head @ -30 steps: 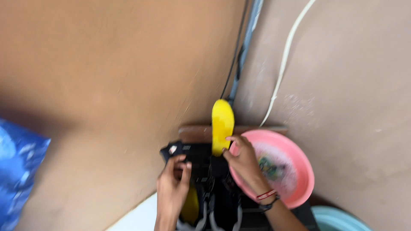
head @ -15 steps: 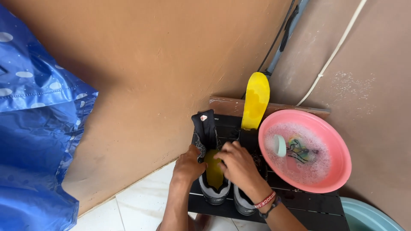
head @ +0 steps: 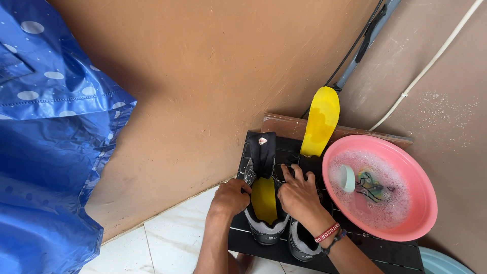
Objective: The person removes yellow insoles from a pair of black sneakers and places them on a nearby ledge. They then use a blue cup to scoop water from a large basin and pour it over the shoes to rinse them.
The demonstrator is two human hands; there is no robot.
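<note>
A blue dotted raincoat [head: 48,147] hangs at 9 o'clock, filling more of the left edge than half a second ago. Brown wall [head: 203,76] behind it; pale floor tiles [head: 162,243] at 7 o'clock.

Left hand [head: 231,198]: fingers curled, gripping the left rim of the grey shoe [head: 265,223], at about the same spot as before. The shoe stands on a black slatted rack [head: 385,248], toe toward the person, its black tongue [head: 263,152] pulled up toward 12 o'clock. A yellow insole [head: 264,199] lies inside the shoe, seated lower than in the earlier frame.

Right hand [head: 300,195]: fingers spread and bent, pressing on the shoe's right rim, fingertips pointing to 11 o'clock; not closed around anything that I can make out. A second shoe [head: 304,243] sits just beside the first, partly under the wrist.

Another yellow insole [head: 319,122] leans upright against the wall at 1 o'clock, unmoved. Pink basin [head: 406,223] of soapy water at 3 o'clock, touching the rack.
</note>
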